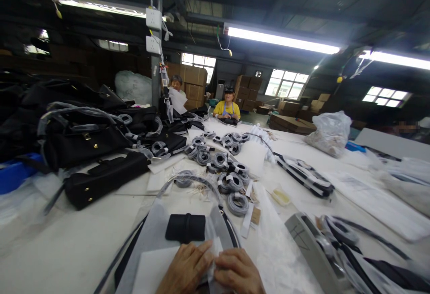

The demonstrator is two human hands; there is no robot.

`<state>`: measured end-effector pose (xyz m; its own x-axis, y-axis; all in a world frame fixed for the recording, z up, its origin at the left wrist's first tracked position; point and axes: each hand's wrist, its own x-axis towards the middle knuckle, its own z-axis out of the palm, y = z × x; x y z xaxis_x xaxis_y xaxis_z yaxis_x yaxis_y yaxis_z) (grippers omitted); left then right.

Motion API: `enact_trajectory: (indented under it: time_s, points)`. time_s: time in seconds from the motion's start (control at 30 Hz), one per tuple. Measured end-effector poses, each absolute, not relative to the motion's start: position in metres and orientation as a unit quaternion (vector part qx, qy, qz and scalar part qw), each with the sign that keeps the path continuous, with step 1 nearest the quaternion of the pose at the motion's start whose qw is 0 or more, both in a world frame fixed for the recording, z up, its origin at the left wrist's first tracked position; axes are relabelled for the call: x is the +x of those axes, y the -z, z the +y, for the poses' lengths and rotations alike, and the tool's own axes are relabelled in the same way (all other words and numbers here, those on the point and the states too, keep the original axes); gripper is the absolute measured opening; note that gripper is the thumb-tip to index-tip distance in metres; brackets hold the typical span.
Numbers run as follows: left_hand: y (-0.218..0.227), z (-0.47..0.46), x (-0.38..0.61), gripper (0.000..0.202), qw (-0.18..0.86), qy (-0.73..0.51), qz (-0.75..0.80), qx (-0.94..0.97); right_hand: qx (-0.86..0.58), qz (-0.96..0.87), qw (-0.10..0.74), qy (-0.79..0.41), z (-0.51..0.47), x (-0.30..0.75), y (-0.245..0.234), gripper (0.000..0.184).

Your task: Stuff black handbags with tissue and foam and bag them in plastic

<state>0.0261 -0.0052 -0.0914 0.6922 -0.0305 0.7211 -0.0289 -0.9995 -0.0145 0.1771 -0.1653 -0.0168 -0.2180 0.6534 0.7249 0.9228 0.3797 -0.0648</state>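
My left hand (186,268) and my right hand (238,270) are side by side at the bottom of the head view. Both have bent fingers closed on a thin white wrapping sheet (217,245), their fingertips almost meeting. Beneath them lies a black handbag (125,265), largely covered by translucent wrap, with its wrapped handle (190,178) arching away from me. Just beyond my left fingers, a small black flap piece with a band (185,227) rests on the wrap. A white foam sheet (151,269) lies beside my left hand. My palms hide the bag's near part.
Wrapped strap coils (220,159) cover the table's middle. Black handbags (85,144) are piled at left. A grey tape dispenser (314,249) stands at right, near another wrapped strap (304,175). A person in yellow (227,109) sits at the far end; another person is behind the post.
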Motion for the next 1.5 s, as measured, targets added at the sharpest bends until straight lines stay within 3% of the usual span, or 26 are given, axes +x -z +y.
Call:
enact_trajectory:
  time_s: [0.23, 0.47, 1.0, 1.2, 1.33, 1.5]
  points:
    - [0.067, -0.007, 0.019, 0.029, 0.003, 0.351, 0.022, -0.936, -0.514, -0.765, 0.330, 0.205, -0.165, 0.179, 0.014, 0.028]
    - [0.084, -0.005, 0.029, 0.030, -0.010, 0.427, 0.035, -0.904, -0.510, -0.756, 0.347, 0.218, -0.163, 0.179, 0.020, 0.026]
    - [0.057, -0.005, 0.019, 0.025, -0.006, 0.335, 0.056, -0.941, -0.528, -0.749, 0.345, 0.205, -0.165, 0.176, 0.024, 0.024]
    - [0.074, -0.003, 0.025, 0.021, 0.007, 0.374, 0.053, -0.926, -0.531, -0.723, 0.377, 0.230, -0.163, 0.174, 0.038, 0.027]
    - [0.078, -0.002, 0.027, 0.027, -0.002, 0.355, 0.055, -0.933, -0.525, -0.742, 0.356, 0.215, -0.163, 0.177, 0.033, 0.017]
    - [0.061, -0.012, 0.019, 0.047, -0.071, 0.346, 0.041, -0.935, -0.527, -0.749, 0.365, 0.166, -0.172, 0.172, 0.013, 0.025]
